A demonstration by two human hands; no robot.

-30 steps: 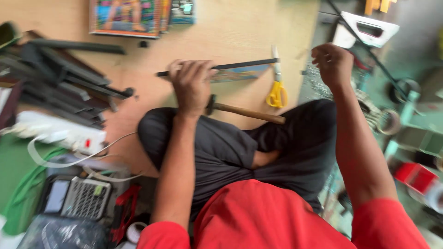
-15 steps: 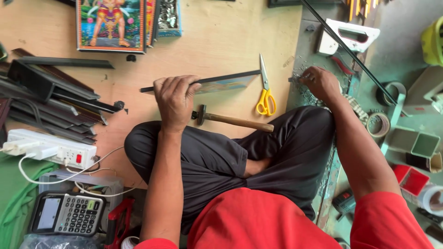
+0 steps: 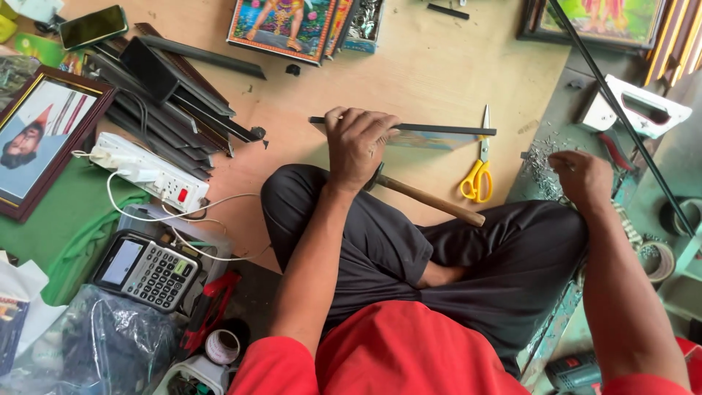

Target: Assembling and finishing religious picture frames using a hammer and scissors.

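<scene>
My left hand presses down on a long dark frame strip that lies across the plywood floor in front of my crossed legs. A wooden-handled hammer lies just under that hand, its head hidden by my fingers. My right hand is off to the right, fingers curled over a scatter of small metal nails on the grey surface; whether it holds any I cannot tell. Yellow-handled scissors lie between the two hands.
Dark frame mouldings are stacked at upper left beside a white power strip. A calculator, a framed portrait, printed pictures, a phone, a white stapler-like tool and tape rolls lie around.
The view has tilted and shifted. My right hand dropped from raised to the pile of nails on the right. My left hand stays on the strip.
</scene>
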